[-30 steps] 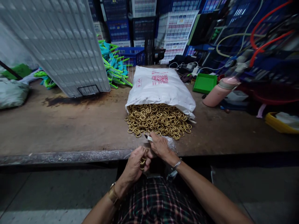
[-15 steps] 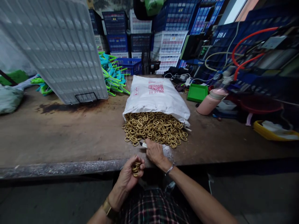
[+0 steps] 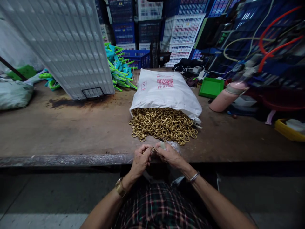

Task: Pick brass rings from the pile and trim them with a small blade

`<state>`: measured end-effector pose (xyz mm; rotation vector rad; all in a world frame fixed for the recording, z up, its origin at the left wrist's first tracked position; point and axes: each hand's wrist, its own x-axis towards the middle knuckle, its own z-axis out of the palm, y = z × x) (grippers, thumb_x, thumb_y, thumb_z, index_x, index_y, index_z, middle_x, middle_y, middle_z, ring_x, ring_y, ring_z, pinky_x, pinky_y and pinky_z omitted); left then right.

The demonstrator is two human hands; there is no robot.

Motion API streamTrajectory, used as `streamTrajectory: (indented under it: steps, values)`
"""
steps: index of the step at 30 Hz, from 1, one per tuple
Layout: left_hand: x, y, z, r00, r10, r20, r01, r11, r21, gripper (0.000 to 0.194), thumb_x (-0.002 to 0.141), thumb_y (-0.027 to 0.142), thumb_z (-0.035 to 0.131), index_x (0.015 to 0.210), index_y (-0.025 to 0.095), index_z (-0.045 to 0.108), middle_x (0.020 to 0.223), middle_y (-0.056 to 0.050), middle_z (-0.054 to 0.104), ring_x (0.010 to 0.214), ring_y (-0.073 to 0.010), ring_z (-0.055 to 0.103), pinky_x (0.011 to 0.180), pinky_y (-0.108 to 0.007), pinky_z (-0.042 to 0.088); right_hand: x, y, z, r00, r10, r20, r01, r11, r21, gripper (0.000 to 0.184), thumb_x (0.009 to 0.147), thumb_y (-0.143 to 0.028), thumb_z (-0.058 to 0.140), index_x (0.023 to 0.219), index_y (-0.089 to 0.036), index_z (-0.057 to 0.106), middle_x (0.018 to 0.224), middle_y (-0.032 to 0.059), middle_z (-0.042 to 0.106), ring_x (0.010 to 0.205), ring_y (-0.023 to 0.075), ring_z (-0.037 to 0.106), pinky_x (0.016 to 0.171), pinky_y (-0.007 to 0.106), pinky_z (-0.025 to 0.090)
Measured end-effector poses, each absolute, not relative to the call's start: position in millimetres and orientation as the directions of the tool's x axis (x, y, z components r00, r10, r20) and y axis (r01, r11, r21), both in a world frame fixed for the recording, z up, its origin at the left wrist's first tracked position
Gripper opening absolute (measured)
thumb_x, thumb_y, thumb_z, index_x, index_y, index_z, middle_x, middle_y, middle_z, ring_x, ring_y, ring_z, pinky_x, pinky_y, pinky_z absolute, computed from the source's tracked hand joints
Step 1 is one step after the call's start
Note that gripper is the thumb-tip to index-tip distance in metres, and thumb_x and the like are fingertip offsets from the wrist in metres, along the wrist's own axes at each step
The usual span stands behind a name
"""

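Just in front of the table's edge, my left hand (image 3: pixel 141 159) is closed, mostly hiding the brass-coloured rings in it. My right hand (image 3: pixel 171 156) is closed around a small knife (image 3: pixel 162 145) with a pale handle and dark tip, which points up and away. Between the fingertips of both hands shows a single ring (image 3: pixel 153 148), pinched from the two sides. Beyond my hands lies a heap of gold rings (image 3: pixel 163 125), spilling from the mouth of a white sack (image 3: pixel 166 92) with red print.
A tall grey ribbed plastic panel (image 3: pixel 64 47) stands at the left of the worktable (image 3: pixel 71 133), beside green and turquoise hangers (image 3: pixel 121 70). On the right are a green tray (image 3: pixel 211 87), a pink bottle (image 3: pixel 226 98) and a yellow basin (image 3: pixel 288 130). Stacked crates (image 3: pixel 182 30) stand behind.
My hands have come together at the table edge, the right drawing back from the heap. The rings in my left palm are now mostly covered by fingers. The view has tilted down slightly.
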<state>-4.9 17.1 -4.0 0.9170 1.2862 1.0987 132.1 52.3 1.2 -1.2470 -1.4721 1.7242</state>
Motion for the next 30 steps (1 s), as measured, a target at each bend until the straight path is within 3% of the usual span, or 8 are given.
streamTrajectory:
  steps: [3, 11, 17, 23, 26, 30]
  values:
    - [-4, 16, -5, -0.082, 0.967, -0.240, -0.088, 0.233, 0.969, 0.029, 0.070, 0.044, 0.057, 0.073, 0.016, 0.056, 0.050, 0.006, 0.046, 0.038, -0.0056, 0.039, 0.036, -0.016, 0.032, 130, 51, -3, -0.395, 0.861, -0.320, 0.137, -0.290, -0.947, 0.023, 0.072, -0.042, 0.048, 0.069, -0.019, 0.044, 0.047, -0.0103, 0.033, 0.038, 0.0043, 0.023, 0.038, 0.018, 0.020]
    - [-5, 13, -6, -0.034, 0.971, -0.238, -0.044, 0.236, 0.971, 0.027, 0.072, 0.042, 0.057, 0.070, 0.016, 0.054, 0.049, 0.006, 0.046, 0.040, -0.0057, 0.039, 0.039, -0.016, 0.032, 127, 54, -16, -0.348, 0.914, -0.209, 0.276, -0.113, -0.955, 0.032, 0.078, -0.042, 0.045, 0.057, -0.018, 0.045, 0.047, -0.0073, 0.040, 0.044, 0.0058, 0.033, 0.044, 0.019, 0.028]
    - [-6, 14, -7, 0.122, 0.917, -0.380, -0.193, 0.398, 0.897, 0.033, 0.070, 0.049, 0.057, 0.073, 0.016, 0.050, 0.055, 0.005, 0.048, 0.038, -0.0045, 0.039, 0.036, -0.016, 0.030, 124, 53, -11, -0.333, 0.928, -0.169, 0.327, -0.054, -0.943, 0.029, 0.077, -0.038, 0.045, 0.057, -0.017, 0.047, 0.050, -0.0058, 0.045, 0.049, 0.0076, 0.039, 0.049, 0.020, 0.031]
    - [-7, 9, -7, 0.142, 0.925, -0.352, -0.316, 0.379, 0.870, 0.035, 0.070, 0.049, 0.058, 0.071, 0.016, 0.048, 0.057, 0.005, 0.048, 0.040, -0.0032, 0.038, 0.037, -0.015, 0.028, 123, 53, -10, -0.308, 0.943, -0.124, 0.361, -0.005, -0.933, 0.026, 0.079, -0.031, 0.039, 0.058, -0.018, 0.046, 0.052, -0.0045, 0.047, 0.051, 0.0085, 0.042, 0.052, 0.020, 0.032]
    - [-8, 9, -6, 0.095, 0.935, -0.343, -0.334, 0.354, 0.874, 0.035, 0.071, 0.049, 0.057, 0.073, 0.016, 0.047, 0.058, 0.005, 0.048, 0.040, -0.0036, 0.039, 0.036, -0.015, 0.028, 125, 50, -13, -0.242, 0.970, -0.020, 0.523, 0.113, -0.845, 0.021, 0.079, -0.028, 0.038, 0.062, -0.019, 0.047, 0.054, -0.0031, 0.048, 0.052, 0.0098, 0.042, 0.052, 0.021, 0.030]
    - [-9, 9, -6, 0.049, 0.944, -0.326, -0.296, 0.325, 0.898, 0.035, 0.072, 0.050, 0.056, 0.075, 0.017, 0.047, 0.059, 0.005, 0.048, 0.041, -0.0041, 0.039, 0.037, -0.015, 0.029, 128, 43, -20, -0.393, 0.919, 0.046, 0.670, 0.320, -0.670, 0.014, 0.078, -0.019, 0.039, 0.071, -0.019, 0.051, 0.057, -0.0015, 0.051, 0.052, 0.0106, 0.043, 0.051, 0.023, 0.026]
